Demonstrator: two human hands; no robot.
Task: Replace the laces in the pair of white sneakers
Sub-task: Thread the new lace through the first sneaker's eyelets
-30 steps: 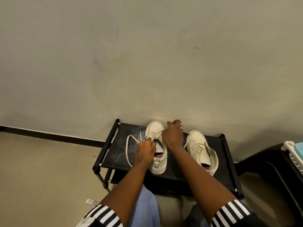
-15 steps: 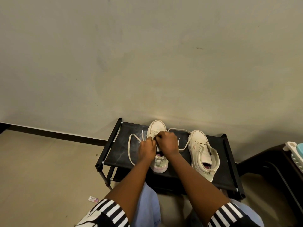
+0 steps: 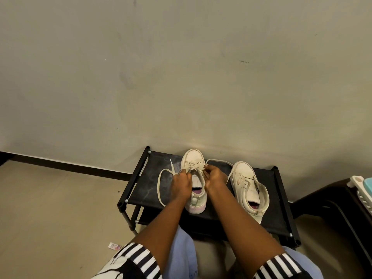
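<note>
While left grip [image 3: 181,185] and right grip [image 3: 215,179] each pinch the lace [image 3: 158,183] on the white sneaker [image 3: 193,158], slack loop at 9 o'clock may snag, pulling ends uneven.

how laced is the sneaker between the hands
Partly: the lace crosses only near the toe of the sneaker; its tongue below is bare.
</note>
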